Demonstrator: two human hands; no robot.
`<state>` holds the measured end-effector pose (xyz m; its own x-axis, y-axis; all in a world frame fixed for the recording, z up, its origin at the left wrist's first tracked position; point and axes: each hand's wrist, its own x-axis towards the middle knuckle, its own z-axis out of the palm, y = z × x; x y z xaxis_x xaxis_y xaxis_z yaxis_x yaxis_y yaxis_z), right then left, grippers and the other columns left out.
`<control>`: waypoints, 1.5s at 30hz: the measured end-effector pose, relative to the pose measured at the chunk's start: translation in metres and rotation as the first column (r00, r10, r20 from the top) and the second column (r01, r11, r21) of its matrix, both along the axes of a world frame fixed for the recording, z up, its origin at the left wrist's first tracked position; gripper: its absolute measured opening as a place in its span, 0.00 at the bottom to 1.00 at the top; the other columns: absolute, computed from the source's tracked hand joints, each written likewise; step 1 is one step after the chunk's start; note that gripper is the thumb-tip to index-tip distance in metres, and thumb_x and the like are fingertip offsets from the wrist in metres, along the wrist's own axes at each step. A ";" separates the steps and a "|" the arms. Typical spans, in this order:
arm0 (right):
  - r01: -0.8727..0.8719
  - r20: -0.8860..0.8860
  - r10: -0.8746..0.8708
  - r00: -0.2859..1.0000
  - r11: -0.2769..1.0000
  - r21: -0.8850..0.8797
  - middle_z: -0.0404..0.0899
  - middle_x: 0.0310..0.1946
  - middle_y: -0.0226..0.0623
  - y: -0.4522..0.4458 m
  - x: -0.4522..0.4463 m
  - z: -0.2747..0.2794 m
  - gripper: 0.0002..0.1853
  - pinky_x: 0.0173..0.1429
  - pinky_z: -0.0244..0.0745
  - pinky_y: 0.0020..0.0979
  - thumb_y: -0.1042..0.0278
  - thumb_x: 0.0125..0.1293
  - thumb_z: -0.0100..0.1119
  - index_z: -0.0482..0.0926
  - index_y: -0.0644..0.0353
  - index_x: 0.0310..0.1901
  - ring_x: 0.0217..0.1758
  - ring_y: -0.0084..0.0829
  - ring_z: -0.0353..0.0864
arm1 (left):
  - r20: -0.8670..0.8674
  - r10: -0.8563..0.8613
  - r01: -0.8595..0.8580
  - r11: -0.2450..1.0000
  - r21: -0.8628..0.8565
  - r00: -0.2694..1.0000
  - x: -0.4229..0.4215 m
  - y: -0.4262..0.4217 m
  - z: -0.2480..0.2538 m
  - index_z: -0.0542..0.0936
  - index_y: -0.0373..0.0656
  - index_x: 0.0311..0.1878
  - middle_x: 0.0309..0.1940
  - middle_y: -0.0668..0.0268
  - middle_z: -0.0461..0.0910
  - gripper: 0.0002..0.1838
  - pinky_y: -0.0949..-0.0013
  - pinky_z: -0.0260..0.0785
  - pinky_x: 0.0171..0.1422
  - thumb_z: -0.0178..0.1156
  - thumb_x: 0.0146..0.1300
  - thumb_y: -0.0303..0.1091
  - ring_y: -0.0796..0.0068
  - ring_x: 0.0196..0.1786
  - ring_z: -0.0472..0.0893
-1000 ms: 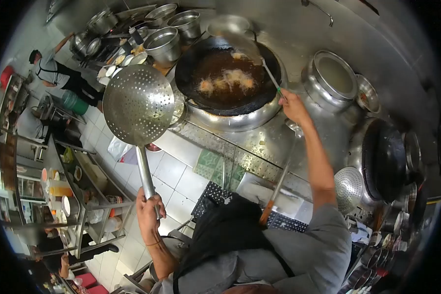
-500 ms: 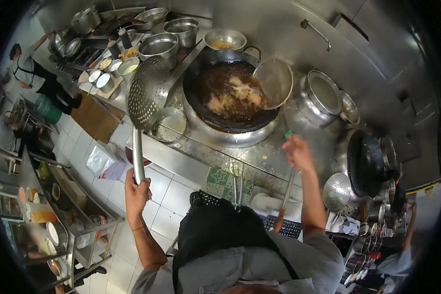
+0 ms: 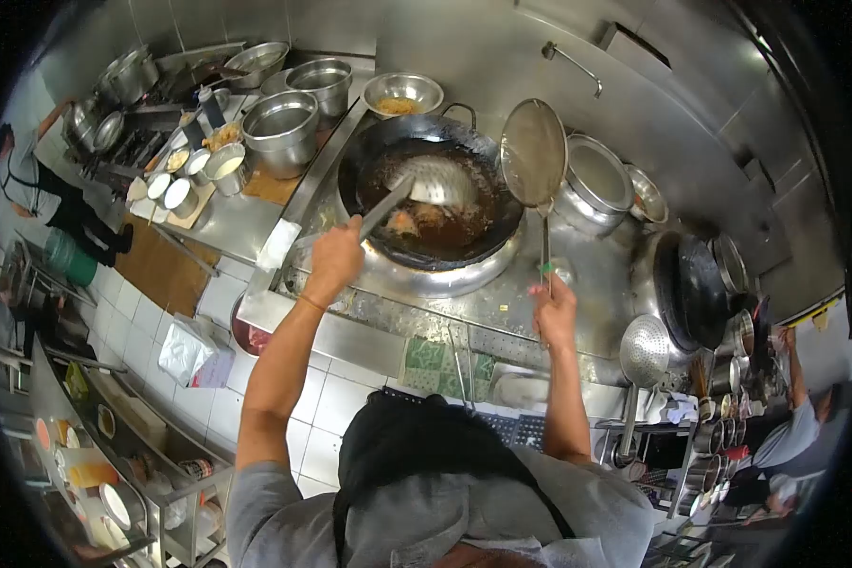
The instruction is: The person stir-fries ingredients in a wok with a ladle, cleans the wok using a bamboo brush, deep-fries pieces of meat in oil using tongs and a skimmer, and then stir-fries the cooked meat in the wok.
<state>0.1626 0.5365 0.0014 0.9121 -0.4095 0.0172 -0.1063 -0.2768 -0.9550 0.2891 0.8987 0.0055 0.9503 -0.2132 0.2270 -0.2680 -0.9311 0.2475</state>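
Note:
My left hand (image 3: 339, 254) is closed round the metal handle of a large perforated skimmer (image 3: 440, 180). The skimmer's bowl, smeared by motion, is down in the black wok (image 3: 355, 180), over dark oil. Beside it, golden fried pieces (image 3: 404, 223) float, partly hidden by the bowl. My right hand (image 3: 554, 310) grips the thin handle of a round mesh strainer (image 3: 532, 151), just below a green band. That strainer is raised at the wok's right rim, its mesh facing me.
A steel bowl of yellowish food (image 3: 402, 98) sits behind the wok. To the right are a steel pot (image 3: 592, 180), a second wok (image 3: 701, 289) and another skimmer (image 3: 646, 348). Deep pots (image 3: 282, 133) stand at left. A co-worker (image 3: 38, 185) stands far left, another person (image 3: 790, 435) far right.
My left hand has swung the skimmer rightward and down into the wok. The mesh strainer has lifted from the oil to upright, and my right hand has closed on its handle.

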 end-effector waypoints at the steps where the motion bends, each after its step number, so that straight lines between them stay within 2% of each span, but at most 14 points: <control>1: 0.010 0.082 -0.007 0.997 0.999 -0.039 0.79 0.37 0.38 -0.009 -0.006 -0.004 0.20 0.42 0.72 0.25 0.78 0.67 0.50 0.70 0.72 0.60 0.37 0.22 0.77 | 0.007 -0.009 0.009 1.000 0.003 1.000 0.002 0.002 0.002 0.72 0.44 0.55 0.35 0.50 0.80 0.21 0.47 0.73 0.40 0.51 0.55 0.25 0.45 0.34 0.81; 5: 0.087 -0.057 -0.096 0.994 0.985 -0.149 0.80 0.41 0.42 -0.039 -0.069 0.007 0.21 0.46 0.74 0.29 0.77 0.66 0.52 0.68 0.74 0.60 0.42 0.27 0.79 | -0.005 -0.082 0.082 0.991 0.109 0.997 -0.009 0.029 -0.006 0.68 0.51 0.65 0.43 0.49 0.79 0.33 0.52 0.74 0.40 0.57 0.51 0.26 0.48 0.36 0.81; 7: 0.155 0.032 -0.160 0.987 0.853 -0.498 0.80 0.45 0.50 -0.057 -0.102 -0.003 0.23 0.48 0.74 0.32 0.76 0.65 0.54 0.68 0.72 0.62 0.45 0.32 0.80 | 0.021 -0.080 0.077 0.991 0.109 0.997 -0.011 0.047 -0.011 0.67 0.52 0.65 0.44 0.51 0.79 0.33 0.52 0.74 0.40 0.57 0.52 0.26 0.50 0.35 0.82; 13: 0.051 -0.143 -0.203 0.969 0.727 -0.685 0.78 0.39 0.57 -0.105 -0.161 -0.052 0.23 0.46 0.74 0.41 0.76 0.60 0.57 0.71 0.69 0.59 0.42 0.52 0.78 | 0.051 0.003 -0.014 0.978 0.209 0.999 -0.021 0.077 -0.002 0.64 0.58 0.68 0.38 0.57 0.77 0.37 0.52 0.74 0.40 0.61 0.52 0.27 0.51 0.37 0.80; 19: 0.070 -0.166 -0.312 0.935 0.624 -0.778 0.76 0.36 0.56 -0.152 -0.174 -0.108 0.24 0.45 0.71 0.47 0.74 0.59 0.59 0.72 0.68 0.58 0.38 0.53 0.76 | 0.077 0.070 -0.086 0.968 0.234 0.995 -0.034 0.105 0.018 0.68 0.60 0.66 0.37 0.59 0.76 0.33 0.53 0.70 0.43 0.64 0.55 0.33 0.53 0.40 0.78; 20: 0.020 -0.099 -0.221 0.970 0.484 -0.875 0.77 0.36 0.54 -0.163 -0.174 -0.114 0.21 0.45 0.72 0.45 0.73 0.60 0.59 0.74 0.68 0.55 0.40 0.52 0.76 | 0.096 0.115 -0.136 0.960 0.247 0.989 -0.038 0.105 0.016 0.68 0.60 0.66 0.36 0.59 0.76 0.33 0.55 0.69 0.45 0.63 0.55 0.31 0.55 0.41 0.77; 24: 0.085 0.087 -0.017 0.996 0.463 -0.882 0.77 0.37 0.52 -0.145 -0.131 -0.082 0.16 0.46 0.73 0.44 0.72 0.61 0.58 0.77 0.68 0.50 0.40 0.51 0.77 | 0.157 0.300 -0.334 0.894 0.298 0.941 -0.040 0.096 0.005 0.68 0.66 0.66 0.43 0.63 0.77 0.30 0.52 0.67 0.50 0.58 0.59 0.32 0.59 0.50 0.75; 28: -0.274 0.134 0.422 0.897 0.767 -0.580 0.78 0.32 0.50 -0.085 -0.089 -0.076 0.09 0.43 0.73 0.44 0.74 0.62 0.56 0.80 0.66 0.42 0.37 0.51 0.78 | 0.384 0.447 -0.560 0.784 0.267 0.808 -0.057 0.080 -0.011 0.69 0.65 0.66 0.53 0.60 0.72 0.31 0.49 0.63 0.55 0.51 0.58 0.25 0.57 0.57 0.69; 33: -0.628 0.043 0.727 0.686 0.621 -0.469 0.78 0.31 0.51 -0.003 -0.086 -0.087 0.05 0.42 0.73 0.45 0.75 0.62 0.56 0.79 0.65 0.37 0.35 0.51 0.78 | 0.471 0.523 -0.626 0.776 0.082 0.710 -0.133 0.038 -0.049 0.68 0.59 0.66 0.59 0.52 0.68 0.33 0.51 0.64 0.52 0.54 0.54 0.25 0.55 0.57 0.68; 36: -0.735 -0.090 0.792 0.603 0.509 -0.448 0.79 0.32 0.50 0.022 -0.094 -0.112 0.06 0.42 0.73 0.42 0.71 0.62 0.57 0.78 0.66 0.35 0.37 0.49 0.79 | 0.382 0.473 -0.556 0.818 0.144 0.794 -0.203 0.009 -0.117 0.70 0.51 0.63 0.51 0.51 0.74 0.32 0.52 0.64 0.49 0.56 0.50 0.25 0.53 0.48 0.72; 39: -0.740 -0.249 0.778 0.576 0.368 -0.563 0.77 0.31 0.50 0.034 -0.096 -0.139 0.14 0.43 0.72 0.44 0.62 0.64 0.59 0.76 0.67 0.34 0.36 0.51 0.78 | -0.124 0.636 -0.648 0.740 -0.183 0.761 -0.304 -0.041 -0.169 0.74 0.49 0.59 0.54 0.50 0.71 0.31 0.51 0.67 0.55 0.61 0.46 0.24 0.47 0.54 0.71; 41: -0.756 -0.289 0.757 0.586 0.383 -0.531 0.76 0.28 0.49 0.035 -0.086 -0.158 0.20 0.42 0.70 0.43 0.54 0.62 0.62 0.75 0.68 0.31 0.34 0.48 0.75 | -0.385 0.644 -0.746 0.615 -0.255 0.662 -0.373 -0.068 -0.178 0.74 0.47 0.60 0.55 0.48 0.71 0.28 0.52 0.66 0.59 0.63 0.52 0.29 0.46 0.57 0.71; 43: -0.699 -0.228 0.813 0.535 0.275 -0.660 0.74 0.27 0.49 0.027 -0.066 -0.175 0.22 0.39 0.70 0.44 0.54 0.60 0.65 0.73 0.69 0.27 0.32 0.47 0.74 | -0.369 0.655 -0.722 0.416 -0.552 0.660 -0.445 -0.083 -0.203 0.78 0.42 0.53 0.48 0.50 0.77 0.20 0.57 0.70 0.57 0.60 0.55 0.28 0.51 0.52 0.76; 45: -0.710 -0.235 0.779 0.581 0.343 -0.615 0.74 0.27 0.49 0.025 -0.057 -0.183 0.21 0.31 0.73 0.44 0.57 0.59 0.65 0.72 0.70 0.26 0.27 0.45 0.74 | -0.451 0.721 -0.784 0.205 -0.586 0.526 -0.517 -0.086 -0.193 0.80 0.40 0.48 0.43 0.52 0.80 0.15 0.60 0.72 0.54 0.59 0.56 0.27 0.55 0.48 0.79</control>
